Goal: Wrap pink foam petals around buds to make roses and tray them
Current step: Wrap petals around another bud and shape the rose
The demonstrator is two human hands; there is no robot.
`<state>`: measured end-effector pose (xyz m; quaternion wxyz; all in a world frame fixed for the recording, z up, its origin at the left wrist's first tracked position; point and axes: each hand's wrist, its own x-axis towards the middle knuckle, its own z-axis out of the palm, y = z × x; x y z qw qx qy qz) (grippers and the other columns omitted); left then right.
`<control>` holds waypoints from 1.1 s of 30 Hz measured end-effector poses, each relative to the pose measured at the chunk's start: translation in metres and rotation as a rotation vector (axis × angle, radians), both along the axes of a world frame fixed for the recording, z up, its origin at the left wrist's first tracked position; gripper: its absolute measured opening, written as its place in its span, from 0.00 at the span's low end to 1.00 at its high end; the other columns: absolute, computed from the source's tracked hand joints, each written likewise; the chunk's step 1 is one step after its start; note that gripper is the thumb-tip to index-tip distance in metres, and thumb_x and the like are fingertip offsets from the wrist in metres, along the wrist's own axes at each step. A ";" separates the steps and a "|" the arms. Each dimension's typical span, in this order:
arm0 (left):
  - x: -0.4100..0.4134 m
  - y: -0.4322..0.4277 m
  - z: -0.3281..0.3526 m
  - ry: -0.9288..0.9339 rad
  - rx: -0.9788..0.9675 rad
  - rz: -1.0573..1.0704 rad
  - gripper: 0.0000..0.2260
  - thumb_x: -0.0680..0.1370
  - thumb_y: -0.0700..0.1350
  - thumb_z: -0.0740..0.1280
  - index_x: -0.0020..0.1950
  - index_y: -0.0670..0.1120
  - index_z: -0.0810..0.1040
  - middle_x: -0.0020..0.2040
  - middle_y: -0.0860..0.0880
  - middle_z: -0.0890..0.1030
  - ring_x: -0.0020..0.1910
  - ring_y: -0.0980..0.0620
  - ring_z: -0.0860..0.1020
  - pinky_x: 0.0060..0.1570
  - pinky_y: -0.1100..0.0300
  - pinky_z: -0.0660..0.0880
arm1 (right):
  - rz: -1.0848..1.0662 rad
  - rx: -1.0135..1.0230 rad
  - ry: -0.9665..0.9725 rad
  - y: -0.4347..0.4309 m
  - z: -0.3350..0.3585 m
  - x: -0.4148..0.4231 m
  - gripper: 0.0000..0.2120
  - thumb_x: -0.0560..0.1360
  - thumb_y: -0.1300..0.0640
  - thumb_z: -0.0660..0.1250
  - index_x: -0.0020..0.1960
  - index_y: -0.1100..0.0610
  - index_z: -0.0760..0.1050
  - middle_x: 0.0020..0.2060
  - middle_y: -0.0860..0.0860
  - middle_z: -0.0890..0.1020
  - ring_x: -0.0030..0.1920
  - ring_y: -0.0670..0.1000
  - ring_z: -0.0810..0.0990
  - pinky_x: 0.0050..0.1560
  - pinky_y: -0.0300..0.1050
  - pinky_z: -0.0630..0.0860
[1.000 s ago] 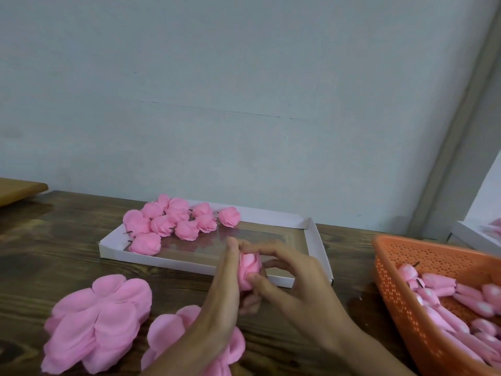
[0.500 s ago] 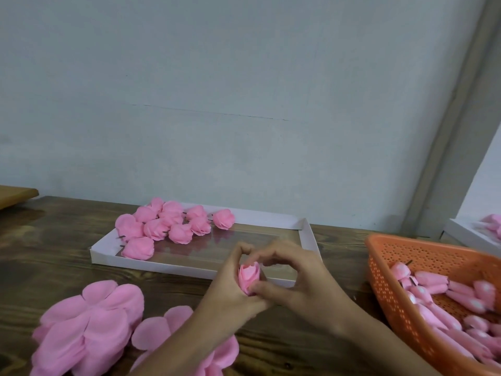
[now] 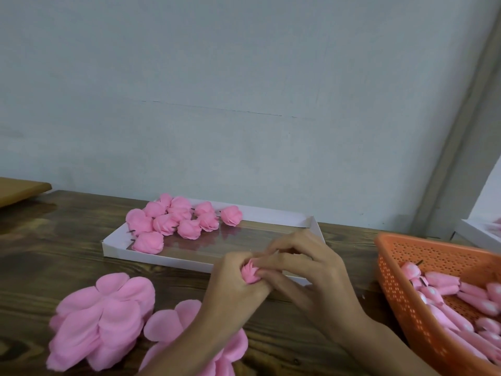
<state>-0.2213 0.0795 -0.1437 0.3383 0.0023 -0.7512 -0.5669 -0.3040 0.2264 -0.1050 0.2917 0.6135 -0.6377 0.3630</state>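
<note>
Both my hands meet over the dark wooden table around one small pink foam rose (image 3: 250, 274). My left hand (image 3: 235, 283) grips it from the left and below, fingers curled round its petals. My right hand (image 3: 306, 270) pinches its right side with thumb and fingertips. Most of the rose is hidden between the fingers. Behind the hands lies a shallow white tray (image 3: 189, 260) with several finished pink roses (image 3: 176, 221) grouped at its left end. Stacks of flat pink petal pieces (image 3: 103, 318) lie at the near left.
An orange perforated basket (image 3: 401, 272) full of pink buds (image 3: 444, 286) stands at the right. A second white tray (image 3: 477, 234) shows at the far right edge. A light wooden board (image 3: 19, 188) sits at the far left. A grey wall backs the table.
Both hands have closed tighter round the rose and lowered it slightly; the left fingers, first straight beside it, now curl over it, hiding more of the petals.
</note>
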 end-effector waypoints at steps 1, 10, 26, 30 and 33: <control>-0.001 -0.001 -0.002 -0.004 0.005 0.000 0.06 0.70 0.47 0.71 0.32 0.54 0.79 0.27 0.54 0.75 0.30 0.58 0.72 0.32 0.62 0.67 | 0.005 0.013 -0.001 0.000 -0.001 0.000 0.06 0.80 0.53 0.74 0.55 0.50 0.88 0.52 0.46 0.83 0.51 0.47 0.80 0.49 0.44 0.77; -0.001 0.000 0.009 0.034 0.087 0.060 0.15 0.71 0.48 0.72 0.30 0.42 0.73 0.26 0.47 0.71 0.29 0.54 0.70 0.30 0.54 0.73 | 0.060 0.010 -0.265 0.000 0.000 0.008 0.11 0.83 0.44 0.67 0.64 0.41 0.79 0.61 0.41 0.81 0.59 0.48 0.81 0.56 0.41 0.77; 0.005 -0.036 0.014 0.210 0.159 0.398 0.21 0.75 0.47 0.73 0.30 0.44 0.63 0.26 0.48 0.62 0.29 0.48 0.59 0.27 0.46 0.60 | -0.080 0.589 -0.560 -0.017 -0.023 0.036 0.06 0.72 0.54 0.77 0.46 0.44 0.85 0.39 0.40 0.87 0.43 0.40 0.85 0.46 0.31 0.77; 0.006 -0.035 0.013 0.202 0.162 0.383 0.21 0.75 0.48 0.72 0.29 0.47 0.64 0.26 0.51 0.63 0.29 0.49 0.60 0.28 0.48 0.60 | -0.121 0.550 -0.409 -0.018 -0.021 0.038 0.07 0.78 0.53 0.71 0.54 0.44 0.83 0.50 0.40 0.82 0.51 0.41 0.80 0.54 0.38 0.77; 0.004 -0.037 0.012 0.200 0.181 0.414 0.22 0.75 0.48 0.73 0.31 0.45 0.62 0.27 0.50 0.61 0.30 0.48 0.59 0.28 0.45 0.60 | -0.018 0.536 -0.226 -0.019 -0.023 0.049 0.11 0.81 0.45 0.65 0.60 0.43 0.82 0.57 0.39 0.80 0.60 0.41 0.74 0.63 0.36 0.70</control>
